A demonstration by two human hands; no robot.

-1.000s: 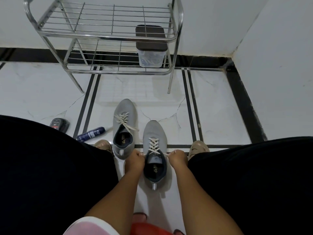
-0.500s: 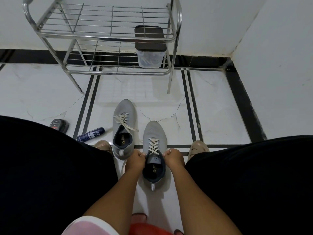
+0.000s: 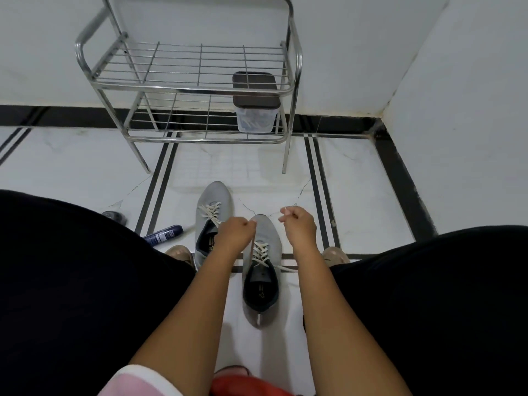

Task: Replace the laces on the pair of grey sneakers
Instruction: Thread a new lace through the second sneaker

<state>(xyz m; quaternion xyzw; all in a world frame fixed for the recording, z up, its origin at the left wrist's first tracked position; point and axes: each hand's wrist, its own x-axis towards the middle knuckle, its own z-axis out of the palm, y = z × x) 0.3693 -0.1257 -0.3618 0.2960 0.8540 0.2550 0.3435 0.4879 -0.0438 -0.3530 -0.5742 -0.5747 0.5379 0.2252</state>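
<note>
Right now I have both hands lifted above the nearer grey knit sneaker with a dark lining point(image 3: 261, 284), which stands on the white marble-look floor tile with black stripes point(image 3: 365, 201) between my knees, toe pointing away from me. My left hand point(image 3: 235, 234) is curled into a fist, pinching one end of the cream flat shoelace point(image 3: 260, 252); the strand runs taut from that fist down to the criss-crossed eyelets. My right hand point(image 3: 298, 224) is curled too, fingertips pinched together, and a lace end trails out from the eyelets toward that wrist, though I cannot tell for sure that the pinch closes on it. The second grey knit sneaker point(image 3: 213, 221) sits just beside the first, further from me and to its left, its own cream lace loose across the tongue. A dark blue spray can point(image 3: 163, 234) lies on the floor near my left knee. Beyond the shoes stands a chrome wire two-tier rack point(image 3: 188, 87), with a clear plastic box with a dark brown lid point(image 3: 255, 102) on its lower shelf.
</note>
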